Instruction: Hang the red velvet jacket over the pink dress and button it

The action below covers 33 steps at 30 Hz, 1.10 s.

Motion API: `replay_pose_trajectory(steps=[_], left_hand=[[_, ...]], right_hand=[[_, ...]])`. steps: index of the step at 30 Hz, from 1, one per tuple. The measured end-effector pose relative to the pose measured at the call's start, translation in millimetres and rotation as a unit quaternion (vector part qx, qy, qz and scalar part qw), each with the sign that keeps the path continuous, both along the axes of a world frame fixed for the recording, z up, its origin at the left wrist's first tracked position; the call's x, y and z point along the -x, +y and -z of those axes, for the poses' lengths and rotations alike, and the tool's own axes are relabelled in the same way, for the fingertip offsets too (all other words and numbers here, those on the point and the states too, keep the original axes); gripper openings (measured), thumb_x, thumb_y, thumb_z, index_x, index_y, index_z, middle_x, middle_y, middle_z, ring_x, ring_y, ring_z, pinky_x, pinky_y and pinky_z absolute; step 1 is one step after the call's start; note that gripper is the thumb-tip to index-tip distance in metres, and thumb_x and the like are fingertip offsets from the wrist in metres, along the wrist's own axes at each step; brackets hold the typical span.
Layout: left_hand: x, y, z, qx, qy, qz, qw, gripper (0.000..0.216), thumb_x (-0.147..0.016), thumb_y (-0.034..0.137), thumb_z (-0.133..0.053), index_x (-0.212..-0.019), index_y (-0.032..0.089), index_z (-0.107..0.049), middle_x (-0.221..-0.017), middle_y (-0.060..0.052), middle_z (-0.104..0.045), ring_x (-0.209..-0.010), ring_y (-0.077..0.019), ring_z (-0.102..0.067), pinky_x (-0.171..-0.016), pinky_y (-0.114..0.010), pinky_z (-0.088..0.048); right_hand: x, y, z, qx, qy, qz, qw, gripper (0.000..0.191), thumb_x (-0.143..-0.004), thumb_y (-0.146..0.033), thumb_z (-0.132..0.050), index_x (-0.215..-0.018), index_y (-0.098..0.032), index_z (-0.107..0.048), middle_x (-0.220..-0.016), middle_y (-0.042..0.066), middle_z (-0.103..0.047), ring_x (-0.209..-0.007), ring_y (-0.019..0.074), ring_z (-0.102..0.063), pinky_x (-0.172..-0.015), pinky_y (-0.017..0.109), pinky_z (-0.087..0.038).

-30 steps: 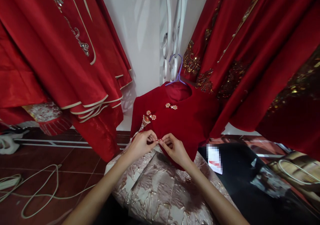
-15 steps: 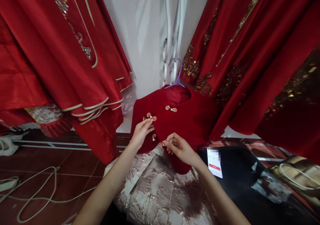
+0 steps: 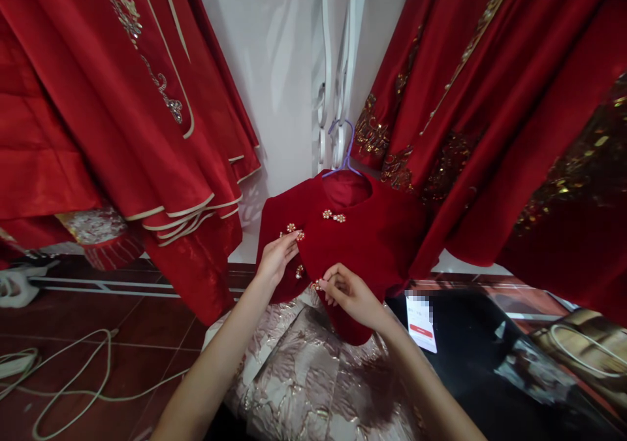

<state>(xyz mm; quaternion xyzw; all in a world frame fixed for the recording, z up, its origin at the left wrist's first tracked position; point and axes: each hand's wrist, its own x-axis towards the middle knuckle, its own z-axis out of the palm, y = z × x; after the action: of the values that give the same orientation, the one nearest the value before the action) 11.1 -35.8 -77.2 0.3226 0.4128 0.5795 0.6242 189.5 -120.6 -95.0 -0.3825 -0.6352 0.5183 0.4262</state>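
Observation:
A red velvet jacket [image 3: 362, 248] hangs from a purple hanger [image 3: 349, 157], its lower part lying over pale brocade fabric. Jewelled flower closures dot the front; the top one [image 3: 334, 216] spans the opening below the neckline. My left hand [image 3: 279, 257] is closed, pinching the jacket's front beside a jewelled flower [image 3: 291, 227] on the left panel. Lower on the edge of the right panel, the closed fingertips of my right hand [image 3: 350, 294] pinch a jewelled flower button [image 3: 317, 285]. Between the hands, another flower ornament [image 3: 299, 271] shows on the left panel.
Red embroidered garments [image 3: 196, 140] hang at left, and gold-sequinned ones [image 3: 490, 134] at right. Pale brocade [image 3: 323, 375] lies below my hands. A lit phone [image 3: 420, 326] rests on a black surface near a clear plastic bag [image 3: 533, 369]. A white cable [image 3: 98, 389] loops across the tiled floor.
Both hands keep their pinches in nearly the same place on the jacket. The view has shifted slightly, and the right hand sits marginally lower.

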Motion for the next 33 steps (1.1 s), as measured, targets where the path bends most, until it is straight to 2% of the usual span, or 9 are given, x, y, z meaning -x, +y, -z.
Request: replay_pose_trajectory(steps=[8,12,15,17,19,21,23,27,33], left_hand=[[-3.5,1.7,-2.0,0.031,0.005,-0.029,0.999,0.012,-0.074,0.025,-0.069,-0.076,0.013,-0.069,-0.087,-0.007,-0.072,-0.073,-0.0092,-0.064,-0.075,-0.021,-0.048],[-8.3,-1.2,-22.5,0.022,0.023,0.087,0.996,0.015,-0.078,0.029,-0.065,-0.078,0.014,-0.066,-0.081,-0.006,-0.069,-0.065,-0.0097,-0.061,-0.066,-0.021,-0.050],[-17.8,1.5,-44.4,-0.102,0.163,0.141,0.971,0.023,-0.083,0.035,-0.059,-0.092,0.015,-0.067,-0.087,-0.007,-0.069,-0.071,-0.0125,-0.062,-0.065,-0.024,-0.050],[-26.7,5.5,-57.8,-0.229,0.328,0.117,0.909,0.023,-0.084,0.032,-0.057,-0.099,0.018,-0.067,-0.087,-0.006,-0.067,-0.074,-0.0136,-0.061,-0.068,-0.025,-0.048],[-36.0,9.8,-68.1,-0.345,0.495,0.074,0.794,0.023,-0.085,0.028,-0.057,-0.104,0.020,-0.066,-0.087,-0.005,-0.064,-0.079,-0.0157,-0.059,-0.073,-0.028,-0.047],[-44.1,13.9,-74.7,-0.413,0.610,0.043,0.675,0.022,-0.088,0.027,-0.055,-0.106,0.021,-0.065,-0.088,-0.005,-0.061,-0.085,-0.0189,-0.056,-0.075,-0.030,-0.046],[-49.9,17.8,-78.8,-0.435,0.672,0.031,0.599,0.017,-0.088,0.026,-0.054,-0.099,0.019,-0.065,-0.090,-0.007,-0.057,-0.090,-0.0215,-0.053,-0.072,-0.030,-0.045],[-54.1,25.6,-83.6,-0.439,0.716,0.013,0.543,0.013,-0.085,0.028,-0.060,-0.082,0.015,-0.063,-0.088,-0.009,-0.054,-0.090,-0.0230,-0.050,-0.071,-0.031,-0.043],[-52.7,30.3,-93.5,-0.474,0.743,0.016,0.472,0.016,-0.086,0.027,-0.055,-0.085,0.015,-0.065,-0.095,-0.010,-0.053,-0.095,-0.0246,-0.046,-0.080,-0.038,-0.038]], right_hand=[[-2.0,-0.7,1.3,-0.012,-0.019,-0.010,1.000,0.027,-0.087,-0.046,-0.056,-0.088,-0.021,-0.047,-0.067,-0.004,-0.055,-0.060,0.0107,-0.055,-0.061,0.026,-0.045],[-7.7,1.0,-1.1,-0.022,-0.034,-0.011,0.999,0.026,-0.086,-0.045,-0.058,-0.088,-0.020,-0.050,-0.068,-0.004,-0.055,-0.061,0.0107,-0.055,-0.061,0.025,-0.043],[-10.4,1.5,-5.1,-0.033,-0.051,0.010,0.998,0.026,-0.084,-0.044,-0.060,-0.087,-0.019,-0.053,-0.065,-0.004,-0.055,-0.060,0.0108,-0.054,-0.059,0.025,-0.042],[-11.9,-0.3,-9.9,-0.046,-0.073,0.026,0.996,0.025,-0.083,-0.043,-0.061,-0.085,-0.019,-0.056,-0.066,-0.003,-0.056,-0.060,0.0110,-0.053,-0.058,0.024,-0.041],[-14.0,-4.1,-16.9,-0.061,-0.102,0.037,0.992,0.023,-0.082,-0.041,-0.063,-0.083,-0.019,-0.058,-0.069,-0.001,-0.060,-0.062,0.0114,-0.054,-0.058,0.024,-0.040],[-16.9,-9.3,-25.4,-0.072,-0.129,0.033,0.988,0.021,-0.081,-0.040,-0.065,-0.081,-0.019,-0.060,-0.072,0.000,-0.062,-0.064,0.0120,-0.055,-0.058,0.025,-0.041],[-20.7,-14.7,-34.1,-0.075,-0.146,0.018,0.986,0.019,-0.080,-0.038,-0.066,-0.080,-0.019,-0.062,-0.072,0.001,-0.063,-0.064,0.0126,-0.055,-0.059,0.026,-0.043],[-29.8,-22.3,-47.0,-0.086,-0.167,0.011,0.982,0.017,-0.080,-0.037,-0.066,-0.079,-0.021,-0.064,-0.071,0.001,-0.065,-0.064,0.0135,-0.056,-0.058,0.027,-0.044],[-39.2,-25.6,-51.5,-0.098,-0.186,0.003,0.978,0.013,-0.080,-0.035,-0.066,-0.079,-0.022,-0.065,-0.071,0.001,-0.065,-0.063,0.0138,-0.057,-0.057,0.027,-0.044]])
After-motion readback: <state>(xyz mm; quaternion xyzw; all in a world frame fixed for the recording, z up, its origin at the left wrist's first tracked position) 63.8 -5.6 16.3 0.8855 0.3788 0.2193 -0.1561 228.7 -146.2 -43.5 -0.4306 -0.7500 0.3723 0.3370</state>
